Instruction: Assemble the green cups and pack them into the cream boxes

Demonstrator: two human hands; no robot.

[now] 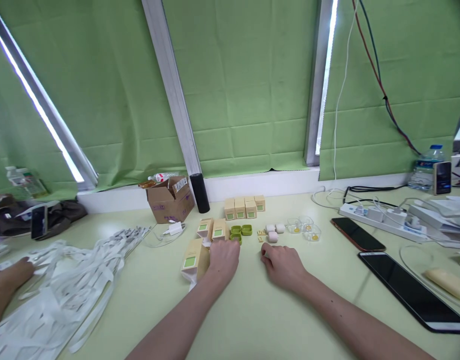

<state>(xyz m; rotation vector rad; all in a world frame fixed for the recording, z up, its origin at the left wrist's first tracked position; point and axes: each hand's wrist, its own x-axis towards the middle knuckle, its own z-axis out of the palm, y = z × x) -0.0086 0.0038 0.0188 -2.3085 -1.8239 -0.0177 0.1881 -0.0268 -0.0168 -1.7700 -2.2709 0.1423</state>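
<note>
Three tan, green-patched boxes point(220, 230) and three green trays point(247, 230) were clustered near the curled left hand point(224, 259); right hand point(283, 265) curled, grips unclear.

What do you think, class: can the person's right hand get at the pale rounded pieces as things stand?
Probably yes: the right hand rests just on the near side of the pale rounded pieces, with nothing visible standing between them. Whether the curled hand already holds something is hard to tell.

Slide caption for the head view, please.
Left hand beside small boxes, right hand near small pale pieces, at a table.
</note>
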